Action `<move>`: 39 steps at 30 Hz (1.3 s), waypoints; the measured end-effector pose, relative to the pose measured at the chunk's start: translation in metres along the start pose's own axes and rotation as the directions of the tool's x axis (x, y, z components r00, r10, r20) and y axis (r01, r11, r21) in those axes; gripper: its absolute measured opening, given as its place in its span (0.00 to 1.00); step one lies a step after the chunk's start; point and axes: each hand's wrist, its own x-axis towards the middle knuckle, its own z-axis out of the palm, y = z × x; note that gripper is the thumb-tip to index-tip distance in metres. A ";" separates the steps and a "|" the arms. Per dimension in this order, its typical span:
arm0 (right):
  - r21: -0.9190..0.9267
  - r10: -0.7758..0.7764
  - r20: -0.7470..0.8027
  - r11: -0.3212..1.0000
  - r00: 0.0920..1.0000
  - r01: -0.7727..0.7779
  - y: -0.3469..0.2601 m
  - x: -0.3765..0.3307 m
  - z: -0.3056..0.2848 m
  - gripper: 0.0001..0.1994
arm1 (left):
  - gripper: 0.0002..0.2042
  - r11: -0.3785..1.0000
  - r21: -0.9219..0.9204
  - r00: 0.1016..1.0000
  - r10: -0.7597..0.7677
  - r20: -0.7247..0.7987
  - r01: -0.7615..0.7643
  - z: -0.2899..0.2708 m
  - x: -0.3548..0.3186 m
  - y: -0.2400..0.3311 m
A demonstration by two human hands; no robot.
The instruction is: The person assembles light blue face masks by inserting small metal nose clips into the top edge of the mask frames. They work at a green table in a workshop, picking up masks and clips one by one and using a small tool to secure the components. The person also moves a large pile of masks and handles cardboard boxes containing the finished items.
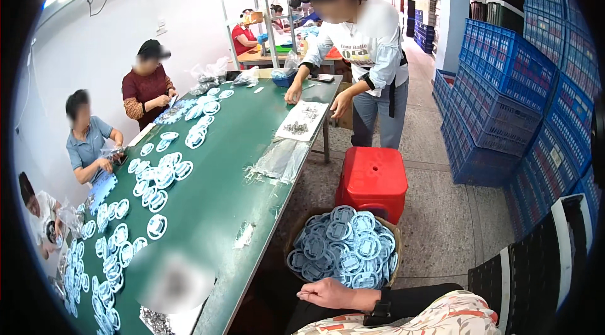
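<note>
My right hand (331, 293) comes in from the lower right, with a dark band (379, 308) round its wrist. Its fingers are loosely curled, and nothing shows in them. Just beyond it stands a round basket (396, 248) heaped with light-blue round plastic parts (340, 244); the hand is nearest to its front rim, and I cannot tell whether they touch. My left hand is out of view.
A long green table (214, 190) at left carries scattered blue parts (157, 227) and a white sheet with small metal pieces (296, 127). A red stool (373, 174) stands behind the basket. Blue crates (491, 102) are stacked at right. Several people work around the table.
</note>
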 end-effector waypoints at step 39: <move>-0.175 0.281 0.958 0.737 0.061 -0.653 0.027 0.016 -0.070 0.16 | 0.12 0.980 -0.014 0.980 -0.197 0.041 0.198 0.012 0.017 -0.028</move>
